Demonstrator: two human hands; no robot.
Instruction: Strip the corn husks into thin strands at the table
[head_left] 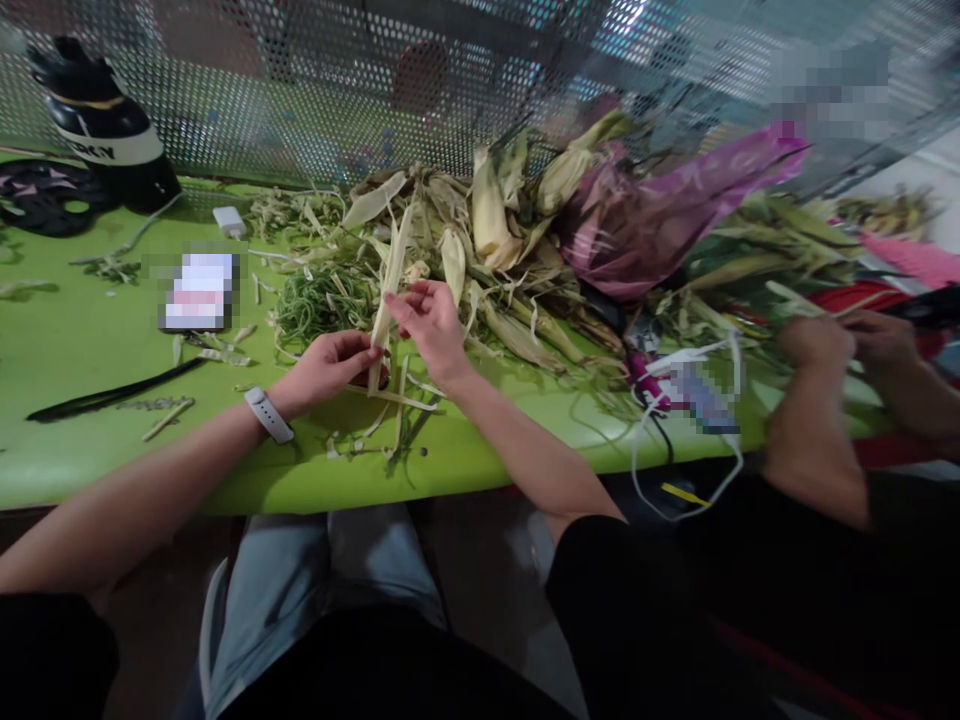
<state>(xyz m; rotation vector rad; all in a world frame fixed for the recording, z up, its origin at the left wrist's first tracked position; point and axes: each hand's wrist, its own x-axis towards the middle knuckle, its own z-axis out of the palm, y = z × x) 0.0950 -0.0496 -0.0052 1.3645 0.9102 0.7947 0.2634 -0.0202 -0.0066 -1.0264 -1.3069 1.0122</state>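
Observation:
A long pale corn husk strip (394, 262) stands nearly upright between my two hands. My left hand (339, 362), with a white band at its wrist, pinches the strip near its lower end. The fingers of my right hand (436, 325) are closed on the strip a little higher up. Just behind my left hand lies a tangle of thin green strands (307, 308). A heap of dried corn husks (491, 225) spreads beyond my right hand. Loose husk scraps (401, 430) lie on the green table (480, 455) below my hands.
A lit phone (199, 290), a white charger (229, 221) and a black bottle (112, 140) occupy the left side. A purple plastic bag (622, 235) rests on the husks. At right, a co-worker's hands (817, 342) work beside a white cable (636, 455) hanging over the table edge.

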